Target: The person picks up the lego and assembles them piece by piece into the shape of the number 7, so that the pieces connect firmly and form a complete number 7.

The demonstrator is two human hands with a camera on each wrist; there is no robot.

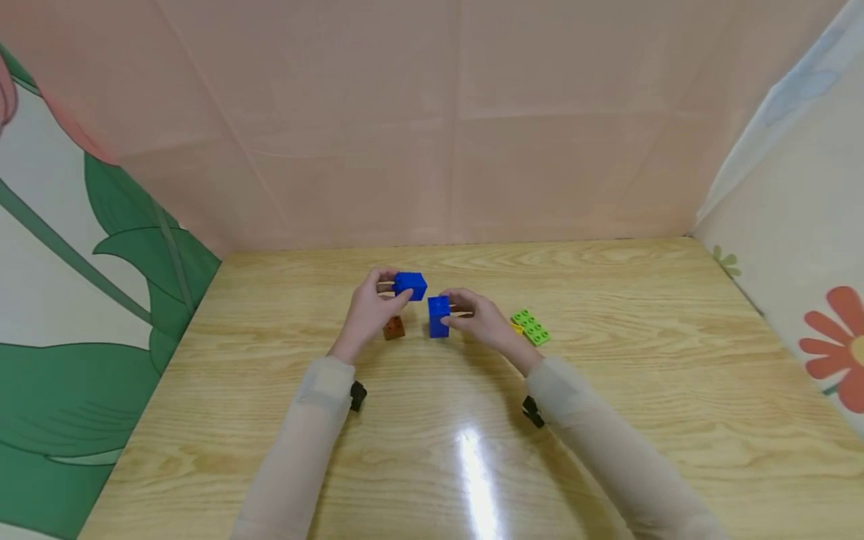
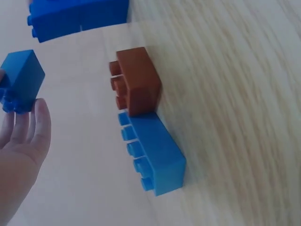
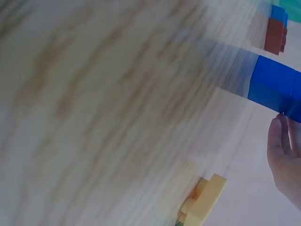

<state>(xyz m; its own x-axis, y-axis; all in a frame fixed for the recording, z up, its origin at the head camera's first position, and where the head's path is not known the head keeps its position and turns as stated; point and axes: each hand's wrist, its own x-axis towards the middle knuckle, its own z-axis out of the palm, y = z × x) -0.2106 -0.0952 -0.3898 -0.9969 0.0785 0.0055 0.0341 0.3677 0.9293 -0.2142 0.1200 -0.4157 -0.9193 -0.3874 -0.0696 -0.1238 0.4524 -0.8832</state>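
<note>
Bricks of hard, light plastic, smooth-sided, best pinched across flat faces. Left hand [image 1: 370,313] pinches a small blue brick [image 1: 410,285] above the bench [image 1: 607,390]; right hand [image 1: 478,319] grips a taller blue brick [image 1: 439,316] just beside it. No containers in view

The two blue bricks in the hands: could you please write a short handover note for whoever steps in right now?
Left hand: holds a small blue brick raised above the table.
Right hand: grips a longer blue brick, also off the table.
The two bricks are apart, not joined.
On the table: a brown brick beside another blue brick near the left hand; a green plate with a yellow piece by the right hand.
Done: both blue bricks picked up. Left: probably pressing them together; the loose pieces are untouched.
</note>
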